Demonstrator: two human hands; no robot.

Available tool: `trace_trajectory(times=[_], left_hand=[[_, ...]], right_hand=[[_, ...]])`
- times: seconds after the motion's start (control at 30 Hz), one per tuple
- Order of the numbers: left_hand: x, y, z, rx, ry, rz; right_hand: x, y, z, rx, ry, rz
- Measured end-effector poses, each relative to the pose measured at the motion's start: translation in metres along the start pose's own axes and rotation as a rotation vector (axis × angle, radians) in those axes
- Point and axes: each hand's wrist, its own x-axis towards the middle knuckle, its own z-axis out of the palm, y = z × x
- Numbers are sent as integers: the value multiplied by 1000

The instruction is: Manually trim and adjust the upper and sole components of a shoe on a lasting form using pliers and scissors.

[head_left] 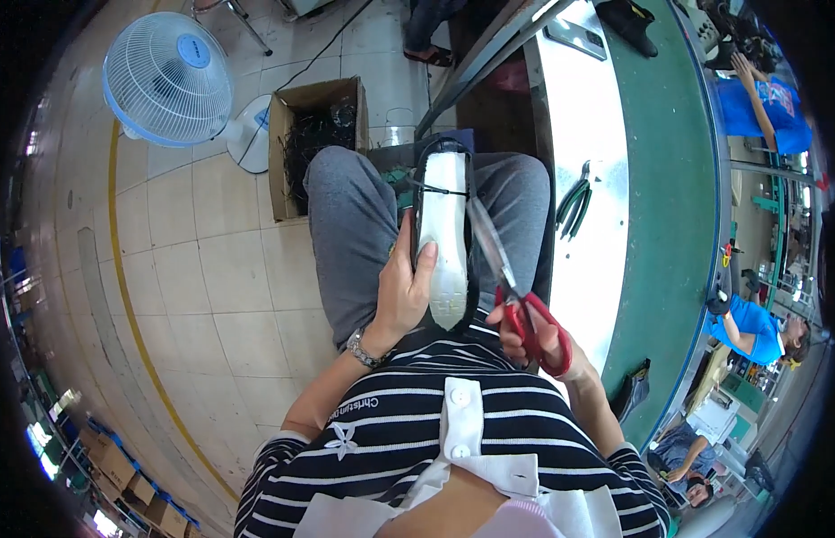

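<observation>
Left hand clamps the shoe, sole up, on the lap; right hand is closed through the red handles of the scissors, blades just beside the sole's right edge. Risk, as judged: a slip could nick the left fingers or the upper, since the shoe rests only on thighs. Green pliers lie on the tabletop, right.

Tiled floor, green workbench
</observation>
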Motion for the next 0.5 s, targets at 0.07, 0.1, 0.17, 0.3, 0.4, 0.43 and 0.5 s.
trace_trajectory(times=[0.07,0.1,0.17,0.3,0.4,0.43,0.5], left_hand=[[0,1,-2,25,1,6],[0,1,-3,39,-9,11],[3,0,-3,58,-25,20],[7,3,-14,77,-102,48],[19,9,-16,183,-50,185],[25,11,-15,269,41,342],[43,21,-18,464,39,438]], right_hand=[[4,-4,16,66,-10,-1],[10,0,18,99,-11,1],[26,9,17,100,22,14],[40,14,23,-98,142,23],[37,19,25,-247,287,49],[33,22,25,-404,355,-85],[24,33,17,-353,481,-230]])
